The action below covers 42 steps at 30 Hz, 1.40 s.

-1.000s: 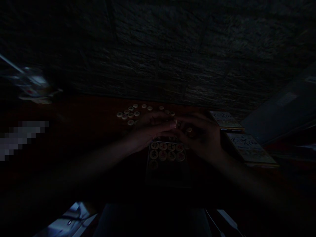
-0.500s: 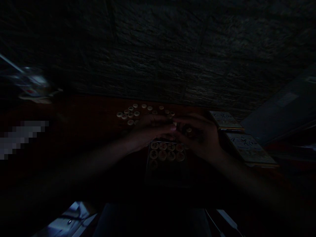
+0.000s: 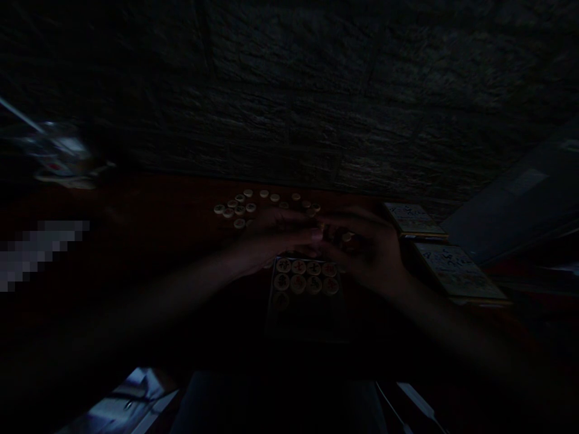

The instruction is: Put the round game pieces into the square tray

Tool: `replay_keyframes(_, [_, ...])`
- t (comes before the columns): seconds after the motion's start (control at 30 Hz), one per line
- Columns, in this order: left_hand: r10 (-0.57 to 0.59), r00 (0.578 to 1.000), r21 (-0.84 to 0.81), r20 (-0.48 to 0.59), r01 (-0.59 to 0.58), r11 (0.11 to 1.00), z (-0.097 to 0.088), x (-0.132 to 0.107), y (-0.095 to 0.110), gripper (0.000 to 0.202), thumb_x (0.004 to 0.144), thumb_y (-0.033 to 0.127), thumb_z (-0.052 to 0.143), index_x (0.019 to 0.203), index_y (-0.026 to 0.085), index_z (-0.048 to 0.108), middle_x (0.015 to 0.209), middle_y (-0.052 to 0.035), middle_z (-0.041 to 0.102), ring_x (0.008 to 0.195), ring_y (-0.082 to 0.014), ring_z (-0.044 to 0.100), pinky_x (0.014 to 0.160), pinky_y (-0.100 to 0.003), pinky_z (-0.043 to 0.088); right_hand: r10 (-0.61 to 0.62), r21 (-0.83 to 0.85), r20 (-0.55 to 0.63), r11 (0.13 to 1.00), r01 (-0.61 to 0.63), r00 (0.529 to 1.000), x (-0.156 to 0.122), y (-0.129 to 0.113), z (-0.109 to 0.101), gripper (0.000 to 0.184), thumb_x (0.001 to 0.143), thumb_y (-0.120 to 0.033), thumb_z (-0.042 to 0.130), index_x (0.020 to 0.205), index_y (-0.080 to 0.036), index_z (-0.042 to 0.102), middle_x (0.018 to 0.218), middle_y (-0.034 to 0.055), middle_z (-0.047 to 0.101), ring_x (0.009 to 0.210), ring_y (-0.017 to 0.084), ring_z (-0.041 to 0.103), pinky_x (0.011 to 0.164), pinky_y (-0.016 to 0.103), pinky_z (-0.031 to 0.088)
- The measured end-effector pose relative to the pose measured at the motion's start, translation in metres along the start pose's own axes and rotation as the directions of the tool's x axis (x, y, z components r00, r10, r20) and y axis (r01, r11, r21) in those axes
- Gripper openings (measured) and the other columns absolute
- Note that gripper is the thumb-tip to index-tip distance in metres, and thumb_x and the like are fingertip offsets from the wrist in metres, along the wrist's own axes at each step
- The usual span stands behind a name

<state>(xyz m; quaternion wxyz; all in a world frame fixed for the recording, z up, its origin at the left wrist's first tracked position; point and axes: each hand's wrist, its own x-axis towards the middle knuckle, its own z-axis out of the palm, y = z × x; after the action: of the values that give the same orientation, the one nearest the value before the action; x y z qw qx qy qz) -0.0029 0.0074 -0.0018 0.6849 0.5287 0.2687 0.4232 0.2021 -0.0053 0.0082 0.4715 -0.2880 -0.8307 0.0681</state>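
Xiangqi pieces, round and pale with red or dark characters, fill the upper rows of an open shallow box (image 3: 307, 319); one more piece (image 3: 281, 299) starts the row below. Just beyond the box's far edge, my left hand (image 3: 275, 238) and my right hand (image 3: 371, 247) meet at the fingertips. A small pale edge of a xiangqi piece (image 3: 321, 226) shows faintly between them, mostly hidden and dim. My left thumb points right, pressed near it. Under the arch of my right hand another piece (image 3: 347, 237) is visible.
Loose xiangqi pieces (image 3: 239, 210) lie scattered on the dark reddish table (image 3: 181, 199) beyond my hands. Two boxes with printed lids (image 3: 414, 218) (image 3: 461, 271) lie at right. A clear cup with a straw (image 3: 66, 150) is at far left. A rough stone wall (image 3: 289, 108) stands behind.
My hands stay in nearly the same place, with slight shifts of the fingers. The pale piece between the fingertips shows less than before. The box and loose pieces look unchanged.
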Motion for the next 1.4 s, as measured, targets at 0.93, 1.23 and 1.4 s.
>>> replay_keyframes(0.93, [-0.010, 0.999, -0.010, 0.044, 0.010, 1.000, -0.0017, 0.0000, 0.0003, 0.030, 0.078, 0.033, 0.086, 0.098, 0.012, 0.080, 0.097, -0.0116, 0.079, 0.084, -0.0196, 0.075, 0.077, -0.030, 0.062, -0.018, -0.011, 0.010, 1.000, 0.018, 1.000, 0.0000, -0.0019, -0.0012, 0.027, 0.087, -0.031, 0.080, 0.113, -0.026, 0.077, 0.102, 0.0050, 0.077, 0.090, 0.021, 0.073, 0.076, 0.034, 0.060])
replay_keyframes(1.23, [0.001, 1.000, 0.007, 0.013, -0.001, 1.000, 0.0013, -0.0009, 0.0027, 0.024, 0.080, 0.028, 0.085, 0.098, 0.013, 0.080, 0.094, -0.0103, 0.079, 0.081, -0.0173, 0.075, 0.075, -0.028, 0.061, -0.041, -0.020, 0.022, 0.999, 0.042, 0.999, -0.0002, -0.0011, -0.0028, 0.035, 0.085, -0.027, 0.082, 0.119, -0.026, 0.075, 0.110, 0.0065, 0.076, 0.099, 0.022, 0.072, 0.083, 0.036, 0.061])
replay_keyframes(1.4, [0.016, 0.999, -0.016, 0.035, -0.015, 1.000, 0.0000, -0.0003, 0.0014, 0.027, 0.077, 0.028, 0.087, 0.098, 0.013, 0.080, 0.099, -0.0113, 0.079, 0.087, -0.0192, 0.075, 0.079, -0.030, 0.061, -0.028, -0.025, 0.024, 0.999, 0.028, 0.999, -0.0005, -0.0013, -0.0036, 0.033, 0.086, -0.029, 0.081, 0.118, -0.026, 0.076, 0.108, 0.0059, 0.077, 0.096, 0.022, 0.073, 0.080, 0.036, 0.061])
